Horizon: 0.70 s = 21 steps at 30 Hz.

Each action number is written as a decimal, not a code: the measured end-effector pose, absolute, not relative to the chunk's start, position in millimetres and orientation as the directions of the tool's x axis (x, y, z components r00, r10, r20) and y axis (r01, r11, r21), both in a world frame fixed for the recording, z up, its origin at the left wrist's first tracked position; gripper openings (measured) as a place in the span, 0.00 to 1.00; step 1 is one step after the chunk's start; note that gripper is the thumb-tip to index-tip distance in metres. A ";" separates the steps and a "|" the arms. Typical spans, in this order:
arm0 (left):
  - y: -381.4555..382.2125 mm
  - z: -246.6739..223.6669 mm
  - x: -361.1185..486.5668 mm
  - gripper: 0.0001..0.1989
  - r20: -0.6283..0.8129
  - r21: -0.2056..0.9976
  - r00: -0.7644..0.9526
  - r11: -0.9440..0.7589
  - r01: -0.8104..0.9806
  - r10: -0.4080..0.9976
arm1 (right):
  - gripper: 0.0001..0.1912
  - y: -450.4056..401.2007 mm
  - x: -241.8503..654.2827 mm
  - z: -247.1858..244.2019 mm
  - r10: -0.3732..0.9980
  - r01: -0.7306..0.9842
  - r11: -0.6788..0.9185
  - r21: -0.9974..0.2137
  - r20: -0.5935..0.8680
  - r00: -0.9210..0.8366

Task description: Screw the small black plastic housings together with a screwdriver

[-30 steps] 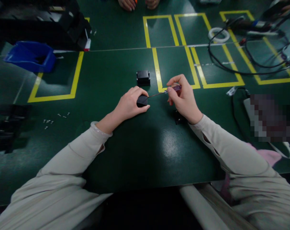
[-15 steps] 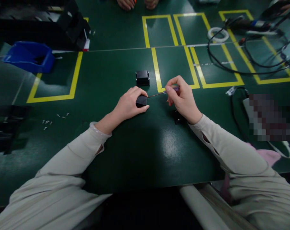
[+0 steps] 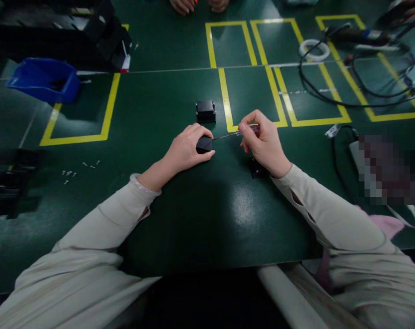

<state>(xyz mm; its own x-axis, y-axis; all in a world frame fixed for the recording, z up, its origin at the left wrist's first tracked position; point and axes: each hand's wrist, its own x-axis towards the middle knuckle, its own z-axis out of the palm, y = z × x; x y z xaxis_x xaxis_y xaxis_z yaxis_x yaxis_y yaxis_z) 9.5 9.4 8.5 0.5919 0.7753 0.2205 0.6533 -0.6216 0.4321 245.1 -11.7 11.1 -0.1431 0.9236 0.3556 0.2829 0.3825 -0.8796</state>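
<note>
My left hand is closed around a small black block-shaped part, thumb and forefinger at its ends, on the green table. In my right hand is a screwdriver with a purplish clear handle, held in a pinch. Its thin shaft runs left, and the tip meets the right side of the black part. Just beyond my left hand stands a second black block with small bright screws at its corners. A dark small piece lies partly hidden under my right hand.
Several loose screws lie at the left near dark parts. A blue bin and black racks stand farther back. Black cables and a white ring are at the right. Another person's hands show at the top.
The whole view has shifted slightly. Both hands keep their grips, and the screwdriver tip stays at the black part; the right hand looks almost unmoved.
</note>
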 end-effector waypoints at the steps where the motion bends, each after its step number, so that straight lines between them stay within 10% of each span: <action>1: 9.3 8.3 9.5 0.15 0.220 0.432 0.590 -0.620 0.655 0.776 | 0.12 -11.8 244.9 11.4 0.922 0.283 0.386 -0.878 0.360 -0.141; 21: 8.9 10.0 9.6 0.15 0.208 0.444 0.591 -0.614 0.653 0.779 | 0.10 -12.3 244.0 12.3 0.918 0.270 0.395 -0.878 0.370 -0.140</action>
